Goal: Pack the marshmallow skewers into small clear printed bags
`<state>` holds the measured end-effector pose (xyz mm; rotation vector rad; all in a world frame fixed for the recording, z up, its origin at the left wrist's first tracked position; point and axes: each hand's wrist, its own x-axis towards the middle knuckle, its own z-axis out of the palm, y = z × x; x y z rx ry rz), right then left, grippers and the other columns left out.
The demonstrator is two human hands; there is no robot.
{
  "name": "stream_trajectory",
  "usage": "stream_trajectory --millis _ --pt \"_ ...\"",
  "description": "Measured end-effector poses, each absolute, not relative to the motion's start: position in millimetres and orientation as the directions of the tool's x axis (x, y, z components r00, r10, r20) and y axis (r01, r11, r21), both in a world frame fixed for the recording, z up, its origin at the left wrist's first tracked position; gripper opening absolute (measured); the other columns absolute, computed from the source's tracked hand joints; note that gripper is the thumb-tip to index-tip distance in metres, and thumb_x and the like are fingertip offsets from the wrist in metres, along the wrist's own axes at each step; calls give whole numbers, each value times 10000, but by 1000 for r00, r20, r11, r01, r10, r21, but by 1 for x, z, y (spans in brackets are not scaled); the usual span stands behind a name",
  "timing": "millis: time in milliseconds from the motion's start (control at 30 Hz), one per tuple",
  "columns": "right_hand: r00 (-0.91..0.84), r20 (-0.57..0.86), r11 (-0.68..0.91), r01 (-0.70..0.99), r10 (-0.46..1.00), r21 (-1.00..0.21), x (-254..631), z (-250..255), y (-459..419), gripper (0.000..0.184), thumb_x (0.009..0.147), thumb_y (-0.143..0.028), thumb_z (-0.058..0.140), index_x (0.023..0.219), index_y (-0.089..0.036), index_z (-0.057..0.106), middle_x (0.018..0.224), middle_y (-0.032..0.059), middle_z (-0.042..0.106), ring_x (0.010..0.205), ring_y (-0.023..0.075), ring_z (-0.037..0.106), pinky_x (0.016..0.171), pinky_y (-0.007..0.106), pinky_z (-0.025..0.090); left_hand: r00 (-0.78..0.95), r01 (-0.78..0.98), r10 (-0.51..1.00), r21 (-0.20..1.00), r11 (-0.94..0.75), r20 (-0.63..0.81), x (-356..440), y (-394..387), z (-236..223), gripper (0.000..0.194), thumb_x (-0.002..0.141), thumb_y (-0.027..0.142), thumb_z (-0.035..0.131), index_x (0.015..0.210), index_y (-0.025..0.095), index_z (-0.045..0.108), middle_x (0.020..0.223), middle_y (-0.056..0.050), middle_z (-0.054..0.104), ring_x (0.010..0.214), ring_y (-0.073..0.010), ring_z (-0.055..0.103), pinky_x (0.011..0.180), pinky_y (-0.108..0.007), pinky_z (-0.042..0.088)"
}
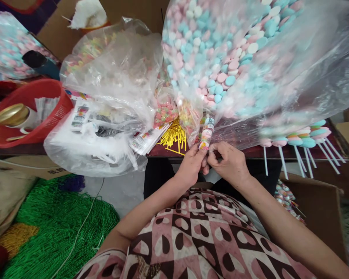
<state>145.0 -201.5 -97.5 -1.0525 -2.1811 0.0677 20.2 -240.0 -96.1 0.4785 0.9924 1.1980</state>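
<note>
Just past the table's near edge, my left hand (pixel 193 162) is closed around the lower end of a small marshmallow pop in a clear printed wrapper (pixel 207 133). The wrapped pop points up and away from me, with pink and white pieces showing through. My right hand (pixel 228 159) is pinched beside its lower end, and whatever is between those fingertips is hidden. Beyond my hands lies a big clear bag of pink, blue and white marshmallows (pixel 221 79). Gold twist ties (pixel 176 137) sit to the left of the wrapped pop.
Unwrapped marshmallow pops on white sticks (pixel 304 140) overhang the table edge at right. A bag of gummy candies (pixel 165 110), printed wrappers (pixel 151 137) and a red basket (pixel 62 112) occupy the left. Green cord (pixel 61 221) is heaped below; a cardboard box (pixel 314 209) stands lower right.
</note>
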Motion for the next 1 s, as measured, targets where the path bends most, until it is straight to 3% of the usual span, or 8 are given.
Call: stream_trajectory --millis 200,300,400,800,1000 --pt "-427 560 682 616 709 -394 154 -100 -201 95 855 -147 545 813 -211 603 680 3 641 624 156 629 581 258 478 155 -573 908 713 404 -390 10 -240 -80 178 762 280 630 867 180 527 517 88 492 373 -71 461 425 -208 349" --pt "-383 554 656 596 739 -463 156 -96 -205 165 877 -128 563 1004 -215 623 888 45 716 803 185 691 720 293 543 170 -565 909 719 406 -380 8 -240 -76 162 784 285 608 870 178 523 543 73 526 396 -77 484 443 -213 357" --pt "-370 587 670 590 720 -451 154 -92 -208 207 886 -136 587 1070 -222 622 983 67 729 904 205 701 795 321 558 185 -552 910 727 409 -371 9 -240 -78 205 810 344 613 898 175 539 560 67 544 407 -79 486 450 -219 356" --pt "-442 614 688 684 654 -242 155 -96 -200 119 908 -179 540 881 -214 651 731 26 719 682 176 670 652 288 499 165 -552 915 734 395 -368 11 -239 -83 359 808 364 645 1088 151 576 554 65 568 416 -82 500 462 -213 354" --pt "-410 616 668 694 673 -268 148 -91 -200 142 870 -188 545 758 -206 631 650 18 676 609 159 634 595 263 462 106 -539 916 751 380 -387 13 -238 -85 507 800 343 650 1253 139 552 532 76 552 397 -80 468 434 -205 354"
